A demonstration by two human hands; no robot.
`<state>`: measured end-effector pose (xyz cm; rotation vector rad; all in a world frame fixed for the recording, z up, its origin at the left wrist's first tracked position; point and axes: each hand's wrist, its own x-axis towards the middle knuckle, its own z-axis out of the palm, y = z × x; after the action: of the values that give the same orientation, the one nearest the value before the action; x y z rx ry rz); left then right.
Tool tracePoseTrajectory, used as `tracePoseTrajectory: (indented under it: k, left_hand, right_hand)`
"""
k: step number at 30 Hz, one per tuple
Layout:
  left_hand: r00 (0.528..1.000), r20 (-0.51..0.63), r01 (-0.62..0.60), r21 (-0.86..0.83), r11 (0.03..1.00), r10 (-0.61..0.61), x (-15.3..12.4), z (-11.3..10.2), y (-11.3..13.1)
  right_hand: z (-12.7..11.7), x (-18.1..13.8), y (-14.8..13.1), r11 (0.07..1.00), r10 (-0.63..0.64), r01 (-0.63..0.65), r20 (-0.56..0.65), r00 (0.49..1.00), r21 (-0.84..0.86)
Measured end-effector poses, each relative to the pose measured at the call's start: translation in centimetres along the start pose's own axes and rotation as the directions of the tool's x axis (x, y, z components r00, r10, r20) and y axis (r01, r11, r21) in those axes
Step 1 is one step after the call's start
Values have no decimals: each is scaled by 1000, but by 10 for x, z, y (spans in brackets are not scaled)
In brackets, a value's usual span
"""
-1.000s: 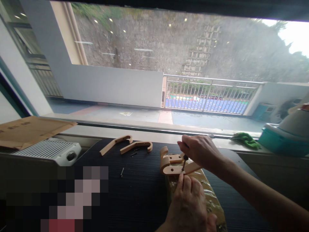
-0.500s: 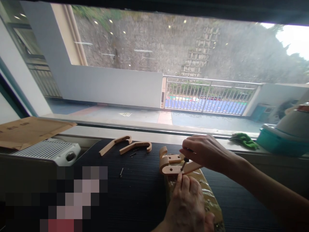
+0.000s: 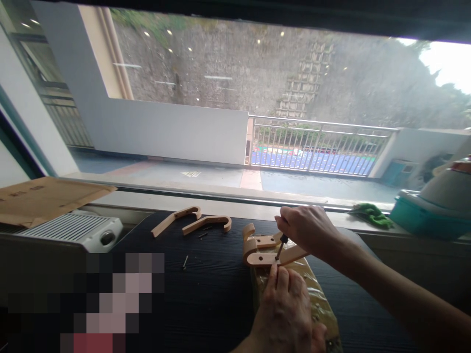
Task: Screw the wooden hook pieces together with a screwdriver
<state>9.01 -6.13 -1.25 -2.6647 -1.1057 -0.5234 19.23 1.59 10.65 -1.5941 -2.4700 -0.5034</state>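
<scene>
My right hand point(image 3: 307, 229) is closed round a small screwdriver point(image 3: 281, 245) whose tip points down into a wooden hook point(image 3: 257, 250). That hook and a second one beside it rest on a wooden board wrapped in clear plastic point(image 3: 311, 294). My left hand point(image 3: 287, 314) lies on the board with its fingers pressed against the near hook at the screwdriver tip. Two more wooden hooks point(image 3: 193, 220) lie loose on the black table point(image 3: 206, 294) to the left, with small screws point(image 3: 186, 261) near them.
A white heater point(image 3: 77, 228) under a sheet of cardboard point(image 3: 44, 196) sits at the left. A green cloth point(image 3: 371, 213) and a teal container point(image 3: 427, 215) stand on the window sill at the right. A blurred patch covers the lower left.
My right hand has turned a little on the screwdriver, tilting over and coming back upright. The left hand and the hooks have stayed in place.
</scene>
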Motion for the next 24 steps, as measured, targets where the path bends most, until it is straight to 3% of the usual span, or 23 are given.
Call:
tracePoseTrajectory:
  k: [7,10,18,24]
  left_hand:
    - [998,-59,-10,54,998,13,0,3,-1]
    - [998,-55,-8,51,999,11,1,3,0]
    - [998,-65,-14,56,998,17,-1,4,1]
    - [990,129,-51,-53,997,58,0,-13,-7]
  right_hand:
    - [-17,-6,9,947,-315,316,-24,949,63]
    - [-13,-6,8,929,-360,359,-11,933,84]
    - [0,0,2,999,-47,47,19,999,6]
    - [-1,-1,2,1000,9,-9,37,999,6]
